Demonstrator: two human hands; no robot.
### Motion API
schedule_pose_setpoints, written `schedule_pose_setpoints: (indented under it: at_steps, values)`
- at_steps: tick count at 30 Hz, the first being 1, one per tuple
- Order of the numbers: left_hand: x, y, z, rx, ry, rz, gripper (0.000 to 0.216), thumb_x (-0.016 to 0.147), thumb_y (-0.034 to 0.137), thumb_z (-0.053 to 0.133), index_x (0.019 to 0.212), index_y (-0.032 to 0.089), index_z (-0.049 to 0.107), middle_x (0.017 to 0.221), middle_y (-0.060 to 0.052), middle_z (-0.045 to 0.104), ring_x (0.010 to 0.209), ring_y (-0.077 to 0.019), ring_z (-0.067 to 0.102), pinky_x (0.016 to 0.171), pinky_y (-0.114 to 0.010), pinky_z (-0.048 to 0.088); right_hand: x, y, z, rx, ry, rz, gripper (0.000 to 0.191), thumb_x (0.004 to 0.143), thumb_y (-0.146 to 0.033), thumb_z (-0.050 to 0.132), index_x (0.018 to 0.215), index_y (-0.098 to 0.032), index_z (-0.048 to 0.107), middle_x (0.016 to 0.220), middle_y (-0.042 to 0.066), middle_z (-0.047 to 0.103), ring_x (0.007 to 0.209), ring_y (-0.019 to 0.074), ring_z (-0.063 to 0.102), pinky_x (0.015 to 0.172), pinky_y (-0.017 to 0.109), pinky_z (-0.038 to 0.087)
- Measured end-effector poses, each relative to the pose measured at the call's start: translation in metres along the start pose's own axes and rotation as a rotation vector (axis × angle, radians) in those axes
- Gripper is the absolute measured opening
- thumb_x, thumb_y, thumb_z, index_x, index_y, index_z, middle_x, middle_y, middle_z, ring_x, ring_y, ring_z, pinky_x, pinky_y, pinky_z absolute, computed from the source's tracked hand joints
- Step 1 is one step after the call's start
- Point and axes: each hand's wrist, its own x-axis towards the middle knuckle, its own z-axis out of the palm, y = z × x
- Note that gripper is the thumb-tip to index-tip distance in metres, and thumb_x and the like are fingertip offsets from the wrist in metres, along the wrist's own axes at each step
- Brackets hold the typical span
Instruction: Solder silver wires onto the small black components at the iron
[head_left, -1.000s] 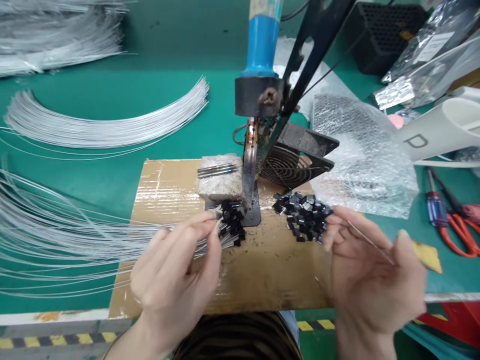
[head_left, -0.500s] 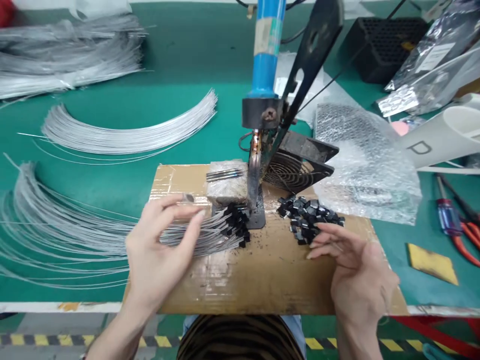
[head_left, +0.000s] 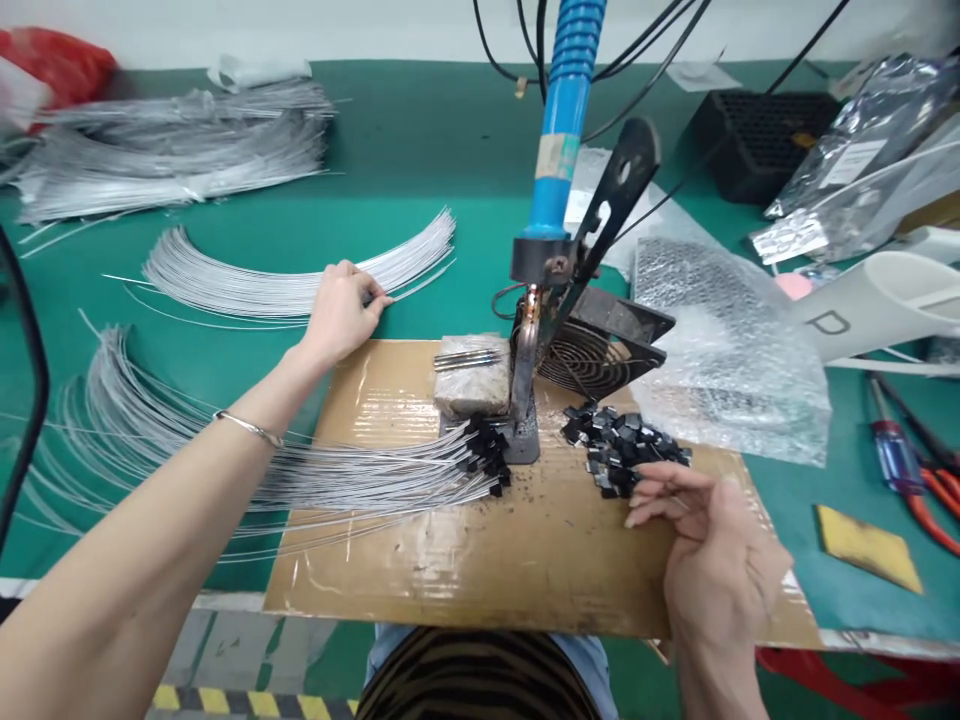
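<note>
My left hand [head_left: 347, 308] reaches to the upper bundle of white wires [head_left: 232, 283]. Its thumb and forefinger pinch a single wire [head_left: 424, 282] at the bundle's lower edge; the fingertips are partly hidden. My right hand [head_left: 716, 550] rests palm-side inward at the pile of small black connectors [head_left: 619, 440], fingers loosely bent and apart, tips at the pile's near edge. I see nothing held in it. Below my left forearm lies a second bundle of wires [head_left: 367, 475], its right ends fitted with black connectors [head_left: 487, 455] on the cardboard [head_left: 450, 580].
A blue-handled soldering iron [head_left: 551, 190] points down on a stand, with a fan [head_left: 592, 350] behind it. Beside it sits a wrapped block [head_left: 471, 385] with metal rods. Bubble wrap [head_left: 720, 350], a screwdriver [head_left: 896, 455] and a yellow sponge [head_left: 868, 547] lie right.
My left hand has moved up and away from the connector-fitted wires to the upper bundle, closing on a wire there. My right hand stays by the pile. The camera view has tilted up slightly.
</note>
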Motion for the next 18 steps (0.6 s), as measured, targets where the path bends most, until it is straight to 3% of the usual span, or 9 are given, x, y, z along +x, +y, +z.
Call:
schedule_pose_setpoints:
  at_steps: [5, 7, 11, 13, 15, 18]
  values:
    - [-0.011, 0.002, -0.014, -0.053, 0.017, 0.022, 0.014, 0.086, 0.014, 0.066, 0.08, 0.021, 0.057, 0.109, -0.011, 0.065, 0.12, -0.0308, 0.057, 0.112, -0.048, 0.042, -0.001, 0.0, 0.0, -0.038, -0.014, -0.021, 0.051, 0.107, -0.053, 0.05, 0.087, -0.015, 0.078, 0.079, 0.005, 0.075, 0.059, 0.0148, 0.066, 0.054, 0.03, 0.052]
    - [-0.017, 0.01, -0.028, -0.097, 0.037, 0.004, 0.013, 0.089, 0.013, 0.062, 0.084, 0.022, 0.055, 0.105, -0.008, 0.067, 0.11, -0.0258, 0.062, 0.104, -0.043, 0.047, -0.001, 0.002, -0.001, -0.044, -0.017, -0.023, 0.05, 0.107, -0.052, 0.051, 0.086, -0.016, 0.078, 0.08, 0.006, 0.076, 0.06, 0.0152, 0.067, 0.054, 0.03, 0.052]
    - [-0.034, 0.037, -0.062, -0.229, -0.024, -0.069, 0.007, 0.101, 0.022, 0.052, 0.096, 0.02, 0.057, 0.077, 0.002, 0.066, 0.072, -0.0136, 0.065, 0.072, -0.028, 0.051, -0.001, 0.004, -0.002, -0.065, -0.024, -0.012, 0.051, 0.107, -0.054, 0.052, 0.086, -0.015, 0.078, 0.08, 0.006, 0.076, 0.061, 0.0153, 0.067, 0.056, 0.03, 0.052]
    - [-0.048, 0.052, -0.079, -0.281, -0.044, -0.097, 0.016, 0.102, 0.03, 0.051, 0.1, 0.018, 0.061, 0.076, 0.004, 0.066, 0.064, -0.0088, 0.06, 0.067, -0.022, 0.049, -0.001, 0.005, -0.003, -0.064, -0.027, -0.007, 0.051, 0.106, -0.054, 0.052, 0.087, -0.015, 0.078, 0.081, 0.006, 0.076, 0.061, 0.0151, 0.067, 0.056, 0.03, 0.052]
    - [-0.063, 0.063, -0.092, -0.302, -0.07, -0.117, 0.02, 0.101, 0.03, 0.055, 0.105, 0.016, 0.068, 0.083, 0.003, 0.072, 0.068, -0.0078, 0.063, 0.071, -0.021, 0.05, -0.001, 0.005, -0.003, -0.065, -0.028, -0.012, 0.05, 0.106, -0.054, 0.053, 0.086, -0.015, 0.078, 0.08, 0.006, 0.076, 0.06, 0.0149, 0.067, 0.057, 0.031, 0.052]
    - [-0.086, 0.069, -0.108, -0.284, -0.05, -0.149, 0.016, 0.092, 0.029, 0.071, 0.083, 0.016, 0.074, 0.071, 0.002, 0.071, 0.067, -0.0086, 0.063, 0.068, -0.019, 0.047, -0.003, 0.004, -0.004, -0.074, -0.027, -0.031, 0.05, 0.106, -0.052, 0.054, 0.085, -0.015, 0.079, 0.077, 0.005, 0.075, 0.057, 0.0149, 0.066, 0.057, 0.031, 0.051]
